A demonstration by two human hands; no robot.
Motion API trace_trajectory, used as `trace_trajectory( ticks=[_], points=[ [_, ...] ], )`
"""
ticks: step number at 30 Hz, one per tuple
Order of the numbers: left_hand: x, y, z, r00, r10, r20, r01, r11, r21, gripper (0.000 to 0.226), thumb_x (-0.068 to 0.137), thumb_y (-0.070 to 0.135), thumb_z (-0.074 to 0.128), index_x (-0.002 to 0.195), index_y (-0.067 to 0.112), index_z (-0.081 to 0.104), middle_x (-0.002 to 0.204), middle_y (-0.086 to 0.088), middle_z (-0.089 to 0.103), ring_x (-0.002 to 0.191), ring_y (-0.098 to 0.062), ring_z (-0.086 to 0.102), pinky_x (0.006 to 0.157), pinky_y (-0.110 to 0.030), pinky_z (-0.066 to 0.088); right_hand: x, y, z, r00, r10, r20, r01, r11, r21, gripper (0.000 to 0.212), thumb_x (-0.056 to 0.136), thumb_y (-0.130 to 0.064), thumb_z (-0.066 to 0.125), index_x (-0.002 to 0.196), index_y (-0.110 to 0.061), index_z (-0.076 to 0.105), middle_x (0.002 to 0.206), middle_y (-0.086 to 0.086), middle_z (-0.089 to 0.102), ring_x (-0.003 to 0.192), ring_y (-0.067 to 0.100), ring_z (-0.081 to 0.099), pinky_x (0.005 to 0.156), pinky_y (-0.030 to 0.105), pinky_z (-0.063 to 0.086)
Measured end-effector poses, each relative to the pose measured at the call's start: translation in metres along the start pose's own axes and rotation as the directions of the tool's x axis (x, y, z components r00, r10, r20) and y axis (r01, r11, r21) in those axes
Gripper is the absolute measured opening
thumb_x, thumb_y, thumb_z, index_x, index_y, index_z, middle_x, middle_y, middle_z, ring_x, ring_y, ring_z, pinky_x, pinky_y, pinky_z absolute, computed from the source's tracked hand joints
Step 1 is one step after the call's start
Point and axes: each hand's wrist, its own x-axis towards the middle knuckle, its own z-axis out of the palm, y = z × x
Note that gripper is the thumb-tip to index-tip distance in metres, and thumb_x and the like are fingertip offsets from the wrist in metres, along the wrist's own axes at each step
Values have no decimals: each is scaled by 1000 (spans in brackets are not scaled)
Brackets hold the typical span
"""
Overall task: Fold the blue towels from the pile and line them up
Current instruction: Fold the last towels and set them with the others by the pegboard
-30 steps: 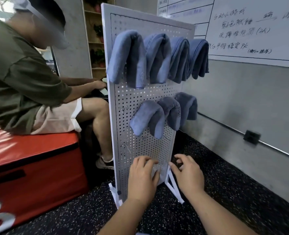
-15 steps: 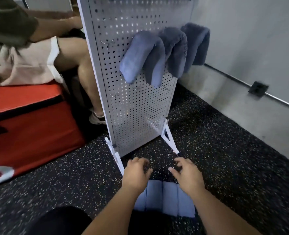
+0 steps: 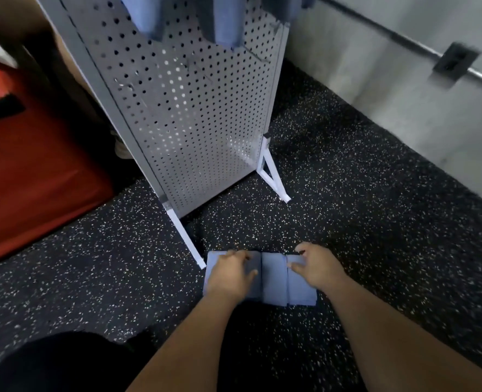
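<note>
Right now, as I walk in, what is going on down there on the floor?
A person is lining up folded blue towels in a row on the speckled floor, just in front of a white pegboard stand. The left hand rests on the left end of the row. The right hand touches the rightmost towel; whether it grips it is unclear. More towels hang on the pegboard.
</note>
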Motion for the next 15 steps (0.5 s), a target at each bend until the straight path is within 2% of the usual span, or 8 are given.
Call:
trace_trajectory(
  ticks=[6,15],
  points=[
    [14,9,41,991,9,130,-18,998,68,44,97,41,72,138,28,61,138,-2,60,126,-27,56,101,-41,52,14,34,27,997,53,49,-52,998,-17,58,92,-43,79,142,-26,56,137,2,61,124,22,59,104,37,51],
    [32,2,82,969,43,245,-72,991,109,45,97,41,70,139,27,60,141,0,56,131,-26,51,108,-42,49,48,61,55,995,96,41,-93,993,-73,54,97,-36,69,147,-29,50,139,5,53,121,27,54,99,40,52]
  ],
)
